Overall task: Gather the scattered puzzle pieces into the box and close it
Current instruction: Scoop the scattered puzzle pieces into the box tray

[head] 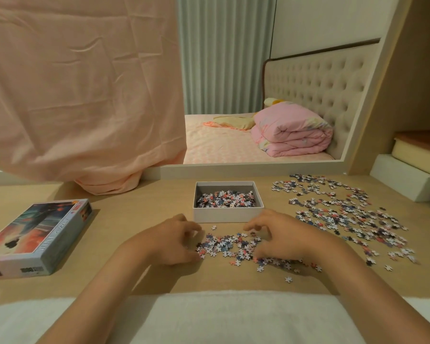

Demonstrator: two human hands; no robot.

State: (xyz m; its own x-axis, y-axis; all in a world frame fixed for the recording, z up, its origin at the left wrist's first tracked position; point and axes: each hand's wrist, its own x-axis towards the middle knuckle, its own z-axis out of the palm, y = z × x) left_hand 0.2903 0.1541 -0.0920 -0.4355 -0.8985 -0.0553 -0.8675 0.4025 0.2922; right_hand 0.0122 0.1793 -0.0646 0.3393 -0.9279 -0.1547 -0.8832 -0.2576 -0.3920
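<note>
A white open box stands on the wooden desk, partly filled with small puzzle pieces. Just in front of it lies a small heap of pieces. My left hand rests on the desk at the heap's left side, fingers curved toward it. My right hand sits at the heap's right side, fingers curved over the pieces. Both hands cup the heap between them. A wide scatter of pieces covers the desk to the right. The printed box lid lies at the left.
A mirror above the desk reflects a bed with a pink folded quilt. A peach cloth hangs over the mirror's left half. White and yellow boxes stand at the right edge. A white cloth lies at the near edge.
</note>
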